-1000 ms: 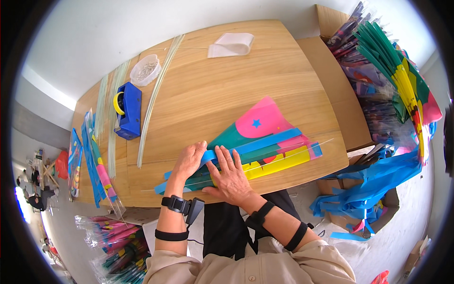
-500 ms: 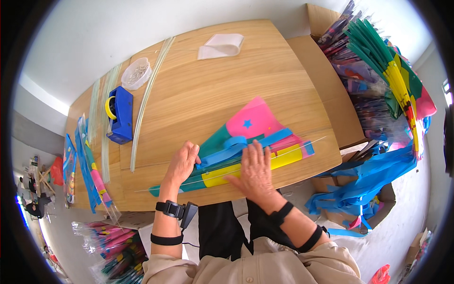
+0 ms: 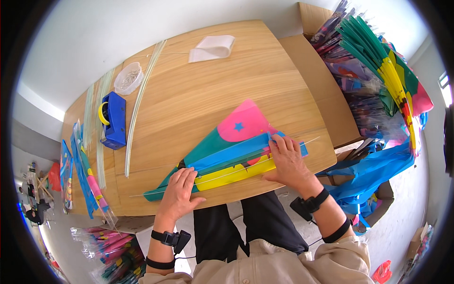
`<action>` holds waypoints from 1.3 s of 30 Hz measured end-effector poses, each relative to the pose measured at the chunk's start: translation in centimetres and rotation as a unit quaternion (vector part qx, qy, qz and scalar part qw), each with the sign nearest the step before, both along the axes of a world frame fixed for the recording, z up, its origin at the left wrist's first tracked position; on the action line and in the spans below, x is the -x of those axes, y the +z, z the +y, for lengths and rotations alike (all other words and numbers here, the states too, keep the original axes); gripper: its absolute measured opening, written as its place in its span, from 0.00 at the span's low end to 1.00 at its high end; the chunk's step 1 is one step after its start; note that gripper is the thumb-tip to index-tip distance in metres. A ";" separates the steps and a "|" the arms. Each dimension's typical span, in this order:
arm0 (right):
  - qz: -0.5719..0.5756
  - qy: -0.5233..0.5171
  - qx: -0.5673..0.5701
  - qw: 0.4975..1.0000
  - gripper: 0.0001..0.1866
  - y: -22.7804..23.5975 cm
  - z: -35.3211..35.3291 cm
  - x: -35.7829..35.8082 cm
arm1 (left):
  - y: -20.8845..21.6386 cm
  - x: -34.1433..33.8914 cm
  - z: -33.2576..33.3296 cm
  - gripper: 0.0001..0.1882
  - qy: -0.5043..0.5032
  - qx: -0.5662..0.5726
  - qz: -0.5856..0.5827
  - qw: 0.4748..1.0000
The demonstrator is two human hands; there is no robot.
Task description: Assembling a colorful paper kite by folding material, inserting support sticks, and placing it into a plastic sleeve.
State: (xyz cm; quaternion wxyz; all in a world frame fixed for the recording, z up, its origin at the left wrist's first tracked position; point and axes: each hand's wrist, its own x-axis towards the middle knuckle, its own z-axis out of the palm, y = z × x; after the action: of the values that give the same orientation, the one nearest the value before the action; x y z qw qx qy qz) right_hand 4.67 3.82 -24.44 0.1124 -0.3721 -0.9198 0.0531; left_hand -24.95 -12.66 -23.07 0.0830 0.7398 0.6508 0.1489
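A folded fabric kite (image 3: pixel 246 123) in pink, green and yellow lies near the front edge of the table. A blue fabric strip (image 3: pixel 231 148) runs flat and lengthwise along it. One thin pale rod (image 3: pixel 220 174) lies along its near side, sticking out at both ends. My left hand (image 3: pixel 177 193) rests on the kite's narrow left part, fingers extended, fingertips at the strip's left end. At the wide right end, my right hand (image 3: pixel 292 163) presses down on the strip and layers with fingers stretched, thumb apart near the table edge.
At the left stand a blue tape dispenser (image 3: pixel 114 124), thin rods (image 3: pixel 142 102) and a small plastic tub (image 3: pixel 128 78). A white folded strip (image 3: pixel 212 48) lies farther back. Packed folded kites fill a cardboard box (image 3: pixel 314 87) at the right; blue fabric (image 3: pixel 364 175) hangs below it.
The blue strip, looped and bunched before, now lies straight along the kite. My right hand has slid right to the wide end; my left hand has come down onto the narrow part.
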 end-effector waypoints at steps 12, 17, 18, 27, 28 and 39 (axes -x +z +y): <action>0.019 0.108 0.004 0.994 0.12 1.2 5.6 -1.4 | -1.3 1.8 2.1 0.12 0.052 -0.035 -0.125 0.990; -0.017 0.065 0.039 0.997 0.12 0.4 8.7 0.0 | -3.3 3.1 3.4 0.10 0.091 -0.042 -0.192 0.976; -0.030 0.060 0.034 0.997 0.12 0.1 9.1 0.5 | -3.6 3.1 3.7 0.10 0.096 -0.044 -0.186 0.977; -0.079 -0.004 0.109 0.991 0.12 -0.6 10.3 2.2 | -2.5 1.4 3.2 0.15 0.041 -0.102 -0.025 0.994; -0.079 -0.013 0.119 0.990 0.13 -0.5 10.4 2.1 | -1.4 0.5 2.8 0.16 0.038 -0.109 0.006 0.993; -0.014 -0.078 -0.027 0.997 0.14 -0.4 11.8 0.7 | -2.9 3.8 4.2 0.11 0.116 -0.014 -0.110 0.987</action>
State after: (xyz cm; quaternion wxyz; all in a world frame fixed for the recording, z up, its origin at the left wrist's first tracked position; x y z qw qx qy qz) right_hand 3.92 15.58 -24.82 0.1136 -0.4398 -0.8908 0.0138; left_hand -28.79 -8.47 -25.92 0.1259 0.6393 0.7170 0.2476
